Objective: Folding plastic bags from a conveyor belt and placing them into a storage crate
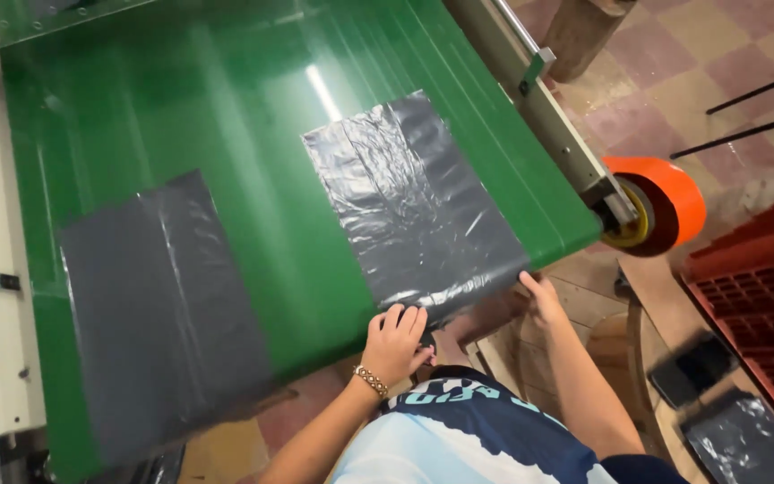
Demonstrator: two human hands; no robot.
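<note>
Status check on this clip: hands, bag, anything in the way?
Left hand and right hand both gripping near edge of grey plastic bag on green conveyor belt. Second grey bag lies apart, leftward. Nothing blocking.

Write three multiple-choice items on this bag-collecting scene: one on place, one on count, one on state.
1. Where do both hands grip the right-hand grey plastic bag?
A. At its near edge, at the end of the green belt
B. At its far edge
C. At its middle

2. How many grey bags lie flat on the belt?
A. One
B. Two
C. Four

3. How does the left-hand grey bag lie?
A. Held by both hands
B. Rolled up
C. Flat, with no hand on it

Answers:
1 A: the left hand and right hand pinch the bag's near edge at the belt's end.
2 B: two bags lie side by side.
3 C: it lies spread out, away from both hands.
</note>
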